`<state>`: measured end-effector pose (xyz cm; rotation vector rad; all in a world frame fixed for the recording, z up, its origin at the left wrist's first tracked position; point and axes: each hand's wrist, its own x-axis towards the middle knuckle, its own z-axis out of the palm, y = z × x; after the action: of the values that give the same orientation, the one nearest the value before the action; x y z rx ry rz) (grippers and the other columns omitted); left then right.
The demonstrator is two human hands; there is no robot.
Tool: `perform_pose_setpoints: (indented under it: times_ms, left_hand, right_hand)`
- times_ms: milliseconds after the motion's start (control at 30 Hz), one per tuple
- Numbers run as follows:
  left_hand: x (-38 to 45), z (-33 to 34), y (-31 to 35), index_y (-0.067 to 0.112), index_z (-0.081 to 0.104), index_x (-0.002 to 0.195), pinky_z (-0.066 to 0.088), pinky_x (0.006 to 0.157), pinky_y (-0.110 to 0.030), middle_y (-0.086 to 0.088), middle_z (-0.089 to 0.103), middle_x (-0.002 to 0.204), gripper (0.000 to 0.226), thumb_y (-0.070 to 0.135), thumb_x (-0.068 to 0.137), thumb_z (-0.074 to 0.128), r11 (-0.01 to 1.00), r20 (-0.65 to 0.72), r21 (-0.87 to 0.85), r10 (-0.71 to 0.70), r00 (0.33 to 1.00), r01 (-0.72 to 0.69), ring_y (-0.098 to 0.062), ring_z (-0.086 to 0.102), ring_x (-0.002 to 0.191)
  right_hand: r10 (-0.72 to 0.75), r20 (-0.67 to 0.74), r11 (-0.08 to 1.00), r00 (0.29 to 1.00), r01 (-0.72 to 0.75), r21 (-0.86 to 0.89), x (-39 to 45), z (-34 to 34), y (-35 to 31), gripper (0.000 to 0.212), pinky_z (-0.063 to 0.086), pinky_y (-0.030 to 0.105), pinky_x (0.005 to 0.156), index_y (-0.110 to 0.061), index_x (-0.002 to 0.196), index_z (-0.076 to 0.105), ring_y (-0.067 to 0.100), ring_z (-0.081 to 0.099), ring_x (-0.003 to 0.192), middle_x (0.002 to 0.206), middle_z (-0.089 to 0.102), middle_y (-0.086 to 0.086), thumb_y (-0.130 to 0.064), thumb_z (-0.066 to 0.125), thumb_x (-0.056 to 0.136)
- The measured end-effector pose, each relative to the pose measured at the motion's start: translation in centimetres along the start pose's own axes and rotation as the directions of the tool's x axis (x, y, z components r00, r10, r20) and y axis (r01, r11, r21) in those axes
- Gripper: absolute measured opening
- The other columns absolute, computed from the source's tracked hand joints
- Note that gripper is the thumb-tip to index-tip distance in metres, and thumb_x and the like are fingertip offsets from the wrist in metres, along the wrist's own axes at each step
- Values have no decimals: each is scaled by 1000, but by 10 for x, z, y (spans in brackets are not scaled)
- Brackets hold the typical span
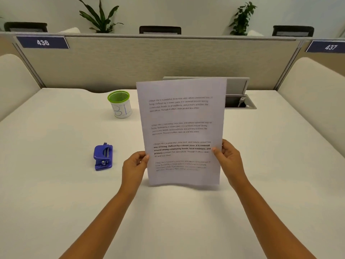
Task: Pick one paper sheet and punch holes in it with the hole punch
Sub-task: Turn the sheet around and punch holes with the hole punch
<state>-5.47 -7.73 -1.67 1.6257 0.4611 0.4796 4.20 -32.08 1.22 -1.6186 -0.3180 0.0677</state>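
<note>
A white paper sheet (182, 116) with several printed paragraphs stands upright above the table, facing me. My left hand (134, 165) pinches its left edge low down, and my right hand (228, 156) pinches its right edge at about the same height. The sheet's bottom edge hangs just above the tabletop. The blue hole punch (103, 156) lies on the table to the left of my left hand, untouched and a short way apart from it.
A white cup with a green rim (120, 104) stands behind the punch, left of the sheet. An open cable hatch (240, 101) sits in the table behind the sheet. A grey partition (130, 60) closes the far edge; cream side panels flank the white table (56, 184).
</note>
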Motion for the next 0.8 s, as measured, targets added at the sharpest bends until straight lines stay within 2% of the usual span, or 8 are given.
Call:
perform_pose_setpoints:
  times_ms: [133,233,367,433,500,633,733,800]
  left_hand:
    - [4,-7,-2,19,64,90,52,62,-14,2,70,88,9,12,89,58,999,-65,20,-29,997,30,-9,68,71]
    - [12,-22,-6,16,62,89,53,74,-30,-2,70,89,3,15,88,59,986,-176,142,-62,982,87,-16,68,77]
    - [34,-50,-10,10,63,90,42,71,-27,-11,66,95,9,17,86,59,919,-439,368,38,898,140,-25,59,83]
    - [46,-67,-11,5,62,101,47,79,-36,-17,62,108,20,16,85,61,898,-499,407,65,864,168,-33,59,94]
    - [56,-84,-14,3,55,118,45,87,-45,-19,52,126,36,19,86,60,871,-557,406,-5,831,277,-38,55,106]
    - [68,-104,-23,-6,45,128,41,92,-46,-26,49,131,50,27,91,54,756,-536,446,-203,820,479,-44,51,112]
    - [72,-109,-25,-3,60,105,43,78,-42,-27,62,111,33,26,91,53,741,-473,499,-202,858,449,-38,56,86]
    - [73,-108,-25,-2,63,100,41,69,-37,-24,66,99,30,26,90,55,746,-454,503,-201,868,436,-32,53,75]
  right_hand:
    - [59,-24,998,998,-59,-13,5,-3,8,23,58,23,67,-29,106,62,9,71,79,92,73,-10,-12,54,92]
    - [192,-33,981,981,-191,16,7,-5,25,25,59,26,66,-30,105,63,12,72,76,87,75,-9,-12,54,91]
    - [357,-32,934,933,-358,-6,5,-8,47,26,59,38,73,-28,104,63,18,72,79,95,73,-3,-10,52,89]
    - [399,-24,917,917,-399,-10,4,-10,54,25,59,38,72,-28,101,62,19,72,79,96,73,-1,-10,51,89]
    - [430,-3,903,903,-430,-27,5,-11,56,23,59,39,73,-27,104,60,23,71,84,99,71,1,-11,50,91]
    - [451,43,890,891,-446,-94,10,-11,57,23,57,43,80,-23,107,59,27,69,89,101,70,4,-10,48,92]
    - [474,38,876,879,-468,-118,12,-10,57,23,57,43,81,-27,97,60,28,69,88,98,69,3,-10,47,92]
    - [485,27,868,874,-478,-133,13,-10,57,25,57,36,72,-32,90,60,22,69,84,95,69,-1,-10,47,91]
